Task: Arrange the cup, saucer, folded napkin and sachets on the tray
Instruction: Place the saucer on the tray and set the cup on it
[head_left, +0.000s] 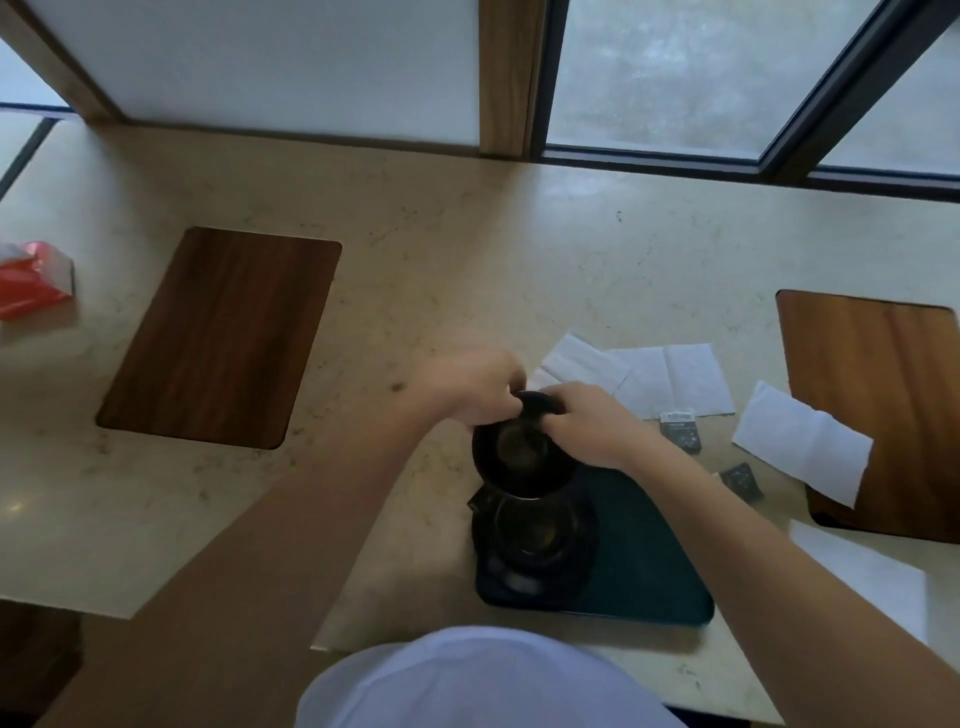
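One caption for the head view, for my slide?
Both hands hold a black cup above the dark tray.

A pale stone-look counter (415, 270) is spanning the scene. A dark wooden inlay panel (221, 338) is sitting at left, and a lighter wooden panel (893, 395) at right. A red packet (31, 278) is lying at the far left edge. Frosted windows (675, 73) are running along the far side.

The tray's (644, 561) right part lies bare; its left holds a saucer (535, 540). Napkins (670, 379) and sachets (683, 431) crowd the table (441, 260) to its right.
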